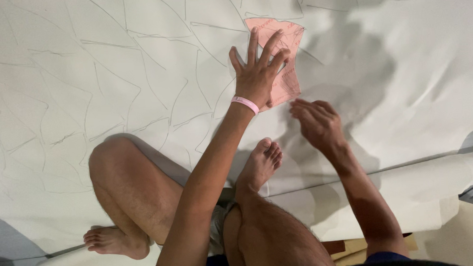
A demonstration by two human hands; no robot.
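The person sits on the floor with bare knees drawn up and one foot (259,163) planted on the big sheet of white fabric (114,74) spread out in front, a roll or folded edge of it lying across to the right by the knee. Beyond the foot, the right hand (317,124) hovers low over the cloth, fingers curled loosely together with the tips pointing up and left; it looks as though it may pinch something slim, but I cannot tell what, if anything, it holds. Just above and left of it, the left hand (258,74), a pink wristband (245,103) on its wrist, lies flat with fingers spread wide, pressing down on a pink paper template (291,57). The template runs lengthwise away from the person, its near lower edge close beside the right fingertips, so the right hand is next to its free right side. Farther out, the fabric is covered in thin drawn outlines (155,57) of similar curved shapes
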